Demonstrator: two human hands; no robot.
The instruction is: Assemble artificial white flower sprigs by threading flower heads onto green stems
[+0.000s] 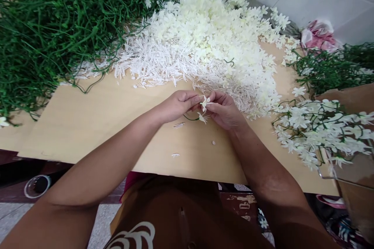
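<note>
Over the board, my left hand (pixel 183 105) is closed in a pinch on a thin green artificial flower stem (pixel 189 119). A white artificial flower (pixel 205 103) sits between the fingertips of both hands. My right hand (pixel 223 109) closes thumb and forefinger at the right side of that flower. Below the fingers hangs a second white flower (pixel 201 118) on the curved stem. Just beyond the hands lies a heap of thin white sticks (pixel 154 62), with a large pile of cream flower heads (pixel 210 27) behind it.
Green plastic stems (pixel 58 27) are heaped at the left. Stems with white flowers (pixel 309 128) lie at the right by a cardboard box (pixel 350 202). Small white bits (pixel 175 155) are scattered on the tan board (pixel 117 124). A pink-and-white bag (pixel 318 37) rests near the tiled wall.
</note>
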